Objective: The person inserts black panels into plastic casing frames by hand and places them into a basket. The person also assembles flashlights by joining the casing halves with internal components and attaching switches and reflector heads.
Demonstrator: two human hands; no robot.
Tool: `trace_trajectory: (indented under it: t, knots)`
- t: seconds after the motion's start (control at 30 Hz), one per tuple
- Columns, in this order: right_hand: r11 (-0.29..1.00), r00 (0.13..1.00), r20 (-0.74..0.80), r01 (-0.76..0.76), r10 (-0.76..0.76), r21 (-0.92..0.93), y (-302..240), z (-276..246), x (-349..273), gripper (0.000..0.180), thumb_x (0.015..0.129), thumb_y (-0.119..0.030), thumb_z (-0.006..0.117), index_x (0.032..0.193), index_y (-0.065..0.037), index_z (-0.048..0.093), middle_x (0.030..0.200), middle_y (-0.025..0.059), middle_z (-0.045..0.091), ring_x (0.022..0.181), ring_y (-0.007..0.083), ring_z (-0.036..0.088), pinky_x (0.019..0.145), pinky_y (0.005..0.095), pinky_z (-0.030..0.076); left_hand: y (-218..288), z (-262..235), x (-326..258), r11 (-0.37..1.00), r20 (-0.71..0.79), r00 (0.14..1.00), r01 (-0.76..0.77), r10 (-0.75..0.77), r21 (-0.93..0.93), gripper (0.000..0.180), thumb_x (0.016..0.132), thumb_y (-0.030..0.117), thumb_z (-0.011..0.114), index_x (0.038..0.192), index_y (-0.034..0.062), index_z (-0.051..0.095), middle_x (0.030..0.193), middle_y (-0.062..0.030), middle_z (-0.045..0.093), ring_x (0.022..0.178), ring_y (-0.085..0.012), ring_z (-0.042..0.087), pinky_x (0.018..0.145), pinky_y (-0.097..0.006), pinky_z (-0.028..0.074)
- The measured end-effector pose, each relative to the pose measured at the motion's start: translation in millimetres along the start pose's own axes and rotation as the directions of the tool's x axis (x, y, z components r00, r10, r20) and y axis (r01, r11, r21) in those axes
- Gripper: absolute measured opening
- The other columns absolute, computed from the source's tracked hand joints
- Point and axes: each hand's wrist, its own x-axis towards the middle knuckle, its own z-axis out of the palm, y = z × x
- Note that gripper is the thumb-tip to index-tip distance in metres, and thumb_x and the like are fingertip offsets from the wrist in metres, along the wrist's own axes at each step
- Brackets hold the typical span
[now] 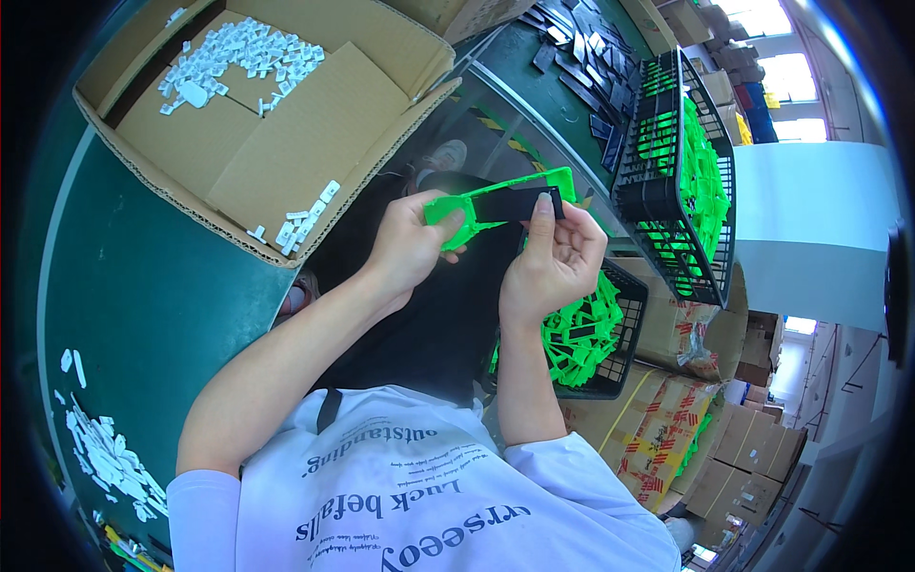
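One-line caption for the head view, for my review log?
Both hands, left hand and right hand, hold a green plastic frame with a black strip over black crates.

An open cardboard box (286, 143) sat on the green table (143, 286), with small white plastic pieces (243, 52) heaped in its far corner and a few more at its near edge. More white pieces (105, 458) lay loose on the table at the lower left. A black wire basket (667, 172) (tilted on its side) held green parts. A second black basket (610, 334) below it was likewise filled. Flat black strips (581, 48) covered the far table. Taped cartons (667, 419) were stacked at right.
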Motion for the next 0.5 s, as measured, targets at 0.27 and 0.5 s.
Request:
trace_trajectory:
  t: [0.27,0.5]
  knots:
    - [0.884,0.947,0.093,0.321,-0.307,-0.341,12.6,0.8,-5.7,0.025,0.087,-0.004,0.075,0.106,0.003,0.06,0.081,0.0022,0.062,0.07,0.0033,0.058,0.06,0.0167,0.045,-2.0,-4.7,3.9,1.0,-0.083,0.997,0.006,-0.005,0.015,0.007,0.097,0.008,0.058,0.096,0.0021,0.062,0.082,-0.0075,0.065,0.066,-0.0133,0.06,0.059,-0.027,0.047]
    - [0.982,0.998,0.024,-0.047,0.053,-0.182,28.1,2.8,-1.2,0.026,0.088,-0.01,0.076,0.107,0.002,0.063,0.078,-0.0014,0.056,0.06,0.0008,0.041,0.053,0.0167,0.032,0.0,-8.1,7.0,0.997,-0.146,0.988,-0.049,0.058,0.062,0.008,0.096,0.005,0.056,0.092,0.0025,0.062,0.077,-0.0067,0.064,0.063,-0.0119,0.056,0.057,-0.027,0.044]
